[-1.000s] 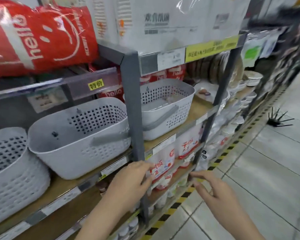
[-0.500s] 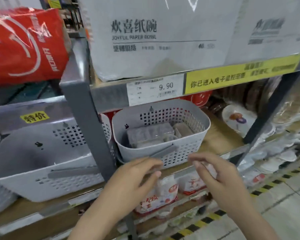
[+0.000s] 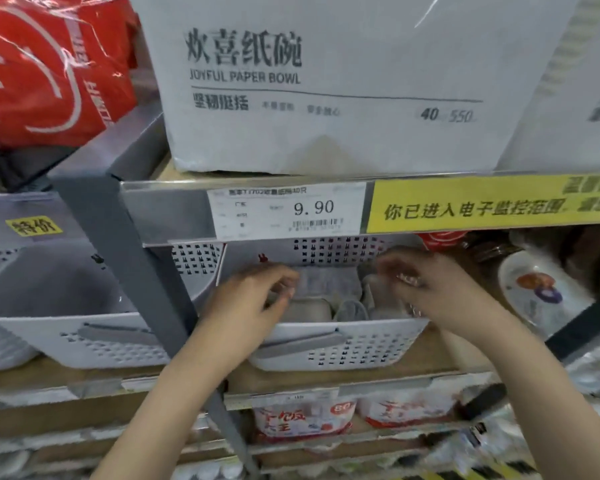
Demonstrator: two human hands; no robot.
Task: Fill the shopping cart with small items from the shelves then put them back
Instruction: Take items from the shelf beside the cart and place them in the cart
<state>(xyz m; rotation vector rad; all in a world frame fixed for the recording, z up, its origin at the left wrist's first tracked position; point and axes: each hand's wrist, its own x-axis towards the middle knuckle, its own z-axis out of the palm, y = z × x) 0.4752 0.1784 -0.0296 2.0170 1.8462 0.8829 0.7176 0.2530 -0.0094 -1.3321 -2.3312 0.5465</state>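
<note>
Two hands are being reached into the white perforated basket (image 3: 326,344) on the middle shelf (image 3: 361,370). Left hand (image 3: 246,303): fingers are being curled toward a grey wrapped pack (image 3: 326,285); actual grip cannot be told. The small packs (image 3: 352,310) are being kept inside the basket, centre. Right hand (image 3: 430,292): something clear and shiny is being pinched, blurred. Likely light, soft, slippery film; best gripped across the pack's short sides, not the loose wrap.
</note>
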